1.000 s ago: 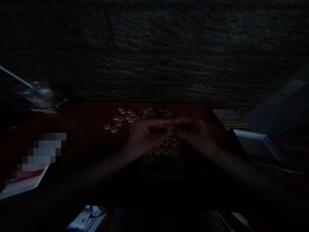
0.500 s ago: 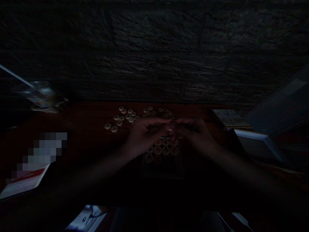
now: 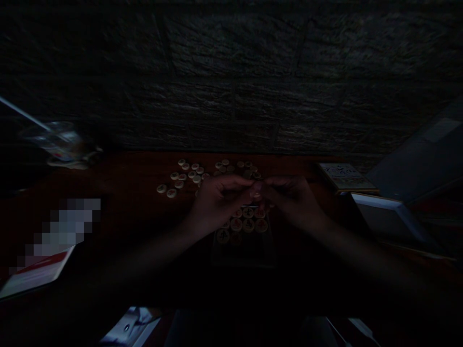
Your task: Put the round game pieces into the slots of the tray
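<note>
The light is very dim. My left hand (image 3: 217, 200) and my right hand (image 3: 294, 200) meet at the fingertips, both pinching what looks like one small pale Chinese chess piece (image 3: 257, 195), mostly covered by the thumbs. Below them a shallow tray (image 3: 244, 262) holds rows of round pieces (image 3: 248, 225) with red or black characters. Its front part looks dark, and my hands hide its far end. Beyond my left hand, several loose chess pieces (image 3: 192, 175) lie scattered on the reddish wooden table (image 3: 141, 171).
A stone-block wall (image 3: 231, 86) rises behind the table. At left stand a clear cup with a straw (image 3: 64, 144) and a partly pixelated flat item (image 3: 47, 270). On the right are a printed box (image 3: 345, 177) and a pale-rimmed open box part (image 3: 388, 221).
Both hands stay in nearly the same place. Their thumbs and fingertips have shifted slightly around the small piece. The loose pieces and those in the tray look unmoved.
</note>
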`<state>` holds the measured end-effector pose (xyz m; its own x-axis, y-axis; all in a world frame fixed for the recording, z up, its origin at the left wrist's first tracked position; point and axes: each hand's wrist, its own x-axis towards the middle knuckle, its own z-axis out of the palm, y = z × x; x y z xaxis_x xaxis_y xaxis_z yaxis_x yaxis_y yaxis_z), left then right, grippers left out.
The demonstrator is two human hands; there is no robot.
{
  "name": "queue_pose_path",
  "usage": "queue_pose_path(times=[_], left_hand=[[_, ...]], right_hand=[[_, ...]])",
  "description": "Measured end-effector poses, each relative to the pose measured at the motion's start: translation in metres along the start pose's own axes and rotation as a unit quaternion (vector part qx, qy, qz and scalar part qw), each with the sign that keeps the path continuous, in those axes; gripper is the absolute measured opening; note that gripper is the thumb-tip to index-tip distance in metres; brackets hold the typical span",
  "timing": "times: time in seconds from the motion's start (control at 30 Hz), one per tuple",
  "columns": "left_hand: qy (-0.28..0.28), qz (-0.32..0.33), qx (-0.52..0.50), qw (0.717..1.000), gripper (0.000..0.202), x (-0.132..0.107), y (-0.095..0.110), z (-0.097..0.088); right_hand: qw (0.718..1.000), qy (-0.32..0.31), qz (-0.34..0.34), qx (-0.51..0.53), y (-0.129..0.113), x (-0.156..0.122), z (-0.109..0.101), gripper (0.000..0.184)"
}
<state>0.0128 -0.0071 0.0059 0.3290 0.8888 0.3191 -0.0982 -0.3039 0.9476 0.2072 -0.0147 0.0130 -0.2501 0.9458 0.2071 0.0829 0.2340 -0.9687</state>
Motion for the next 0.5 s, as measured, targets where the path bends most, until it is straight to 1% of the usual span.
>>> queue_pose_path(times=[0.13, 0.23, 0.3, 0.4, 0.5], left_hand=[[0.017, -0.037, -0.046, 0.998, 0.018, 0.0017, 0.0007, 0.0007], [0.025, -0.056, -0.063, 0.996, 0.019, 0.0029, 0.0019, 0.0008], [0.019, -0.055, -0.068, 0.996, 0.023, 0.0034, 0.0017, -0.0001], [0.002, -0.040, -0.060, 0.997, 0.033, 0.0038, 0.0001, -0.0023], [-0.009, -0.022, -0.040, 0.999, 0.035, 0.0043, -0.0015, -0.0040]], right_hand=[[1.000, -0.011, -0.004, -0.008, 0.0008, -0.0005, -0.0007, 0.038], [1.000, -0.005, -0.003, -0.002, 0.0014, 0.0002, 0.0001, 0.034], [1.000, 0.004, -0.001, 0.014, 0.0015, 0.0009, 0.0006, 0.031], [0.999, 0.018, 0.017, 0.038, 0.0009, 0.0018, 0.0009, 0.035], [0.998, 0.013, 0.035, 0.045, 0.0006, 0.0018, 0.0005, 0.038]])
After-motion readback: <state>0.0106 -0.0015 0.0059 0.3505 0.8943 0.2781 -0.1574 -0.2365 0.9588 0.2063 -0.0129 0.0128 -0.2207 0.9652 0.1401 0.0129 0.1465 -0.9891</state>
